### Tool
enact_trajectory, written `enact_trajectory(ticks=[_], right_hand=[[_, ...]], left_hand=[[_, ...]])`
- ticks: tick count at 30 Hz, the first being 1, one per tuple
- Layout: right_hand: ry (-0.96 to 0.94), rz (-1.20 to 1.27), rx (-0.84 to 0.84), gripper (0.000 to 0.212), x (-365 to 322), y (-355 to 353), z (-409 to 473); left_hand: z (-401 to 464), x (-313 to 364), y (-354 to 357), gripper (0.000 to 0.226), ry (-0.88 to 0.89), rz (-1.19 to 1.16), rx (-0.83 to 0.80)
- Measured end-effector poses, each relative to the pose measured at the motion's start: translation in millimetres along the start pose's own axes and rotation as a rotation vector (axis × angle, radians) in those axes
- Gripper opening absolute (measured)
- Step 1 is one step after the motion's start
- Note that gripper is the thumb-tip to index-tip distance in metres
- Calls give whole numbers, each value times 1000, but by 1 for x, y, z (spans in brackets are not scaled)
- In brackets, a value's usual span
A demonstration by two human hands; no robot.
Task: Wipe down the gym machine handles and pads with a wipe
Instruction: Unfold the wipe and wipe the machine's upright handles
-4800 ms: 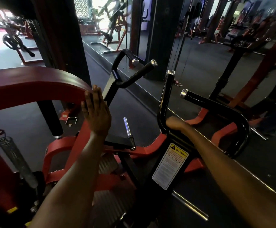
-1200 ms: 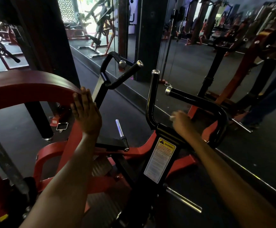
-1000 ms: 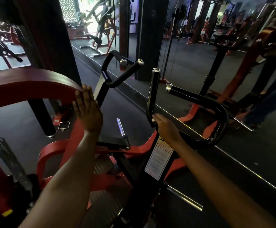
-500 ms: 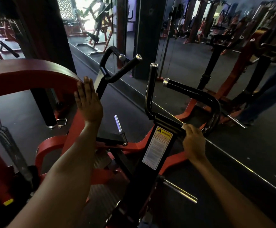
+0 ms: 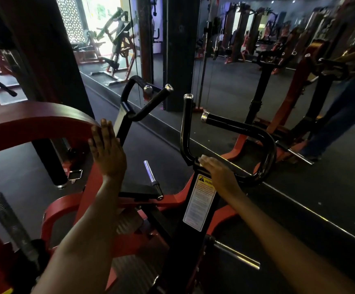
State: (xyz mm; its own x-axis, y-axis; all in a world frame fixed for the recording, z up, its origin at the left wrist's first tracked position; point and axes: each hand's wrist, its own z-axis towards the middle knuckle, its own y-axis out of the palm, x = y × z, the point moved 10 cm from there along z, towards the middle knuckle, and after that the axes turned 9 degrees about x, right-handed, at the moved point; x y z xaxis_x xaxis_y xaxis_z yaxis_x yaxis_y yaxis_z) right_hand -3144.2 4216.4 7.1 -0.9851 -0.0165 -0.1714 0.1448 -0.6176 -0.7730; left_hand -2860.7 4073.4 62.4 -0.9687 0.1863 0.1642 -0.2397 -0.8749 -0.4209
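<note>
My left hand [image 5: 108, 153] presses flat, fingers straight, against the curved end of the red pad [image 5: 34, 122]. My right hand [image 5: 219, 172] lies over the black looped handle [image 5: 257, 134] where it joins the upright grip [image 5: 186, 128]. Its fingers curl on a white wipe [image 5: 203, 159], of which only a corner shows beyond the fingertips. A second black handle [image 5: 149, 105] rises farther back, with a chrome cap at its tip.
A warning label [image 5: 199, 202] is stuck on the black post under my right wrist. Chrome weight pegs [image 5: 150, 174] stick out between my arms. A coil spring [image 5: 9, 223] hangs at lower left. A mirror wall runs on the right, and a person [image 5: 346, 102] stands at far right.
My right hand has slid left along the looped handle, from the lower bend to the joint below the upright grip. My left hand stays on the red pad.
</note>
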Motion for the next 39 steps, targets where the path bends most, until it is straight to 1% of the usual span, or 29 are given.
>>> enact_trajectory(ticks=[2,4,6,10,13,15,18,20,22,24,27,29,31,33,36,38,39], right_hand=[[-14,-45,57,57,15,-14,-24],[-18,-68,80,63,24,-27,-43],[37,-42,81,63,31,-33,-52],[237,158,109,40,26,-49,-37],[290,298,86,31,7,-46,-7],[285,273,41,23,-5,-34,13],[260,158,-68,14,-20,-13,36],[253,80,-125,15,-29,-6,47],[256,46,-173,21,-36,2,53],[276,71,-199,25,-42,9,56],[273,152,-178,26,-54,13,64],[259,194,-169,25,-64,13,69],[221,221,-183,21,-77,14,73],[169,231,-194,18,-92,14,75],[80,255,-148,19,-110,10,78],[7,251,-134,18,-123,9,77],[0,259,-136,18,-127,7,76]], left_hand=[[-1,0,1,51,-11,-33,-25],[0,0,0,52,-20,-44,-48],[1,1,-1,52,-31,-49,-74],[0,6,-4,54,-65,-26,-117],[-3,6,-3,56,-79,-20,-177],[-4,5,-1,58,-74,-11,-225],[-7,7,-1,62,-69,-14,-302],[-8,11,-3,65,-69,-10,-342],[-10,17,-9,69,-64,-2,-357],[-14,27,-15,68,-48,-69,-386],[-25,42,-30,57,35,-233,-428],[-32,41,-36,50,68,-235,-494],[-40,32,-39,44,26,-181,-558],[-45,18,-48,37,-66,-138,-595],[-48,3,-67,29,-167,-67,-604],[-50,-3,-84,31,-200,-23,-601],[-51,-6,-92,34,-218,-12,-596]])
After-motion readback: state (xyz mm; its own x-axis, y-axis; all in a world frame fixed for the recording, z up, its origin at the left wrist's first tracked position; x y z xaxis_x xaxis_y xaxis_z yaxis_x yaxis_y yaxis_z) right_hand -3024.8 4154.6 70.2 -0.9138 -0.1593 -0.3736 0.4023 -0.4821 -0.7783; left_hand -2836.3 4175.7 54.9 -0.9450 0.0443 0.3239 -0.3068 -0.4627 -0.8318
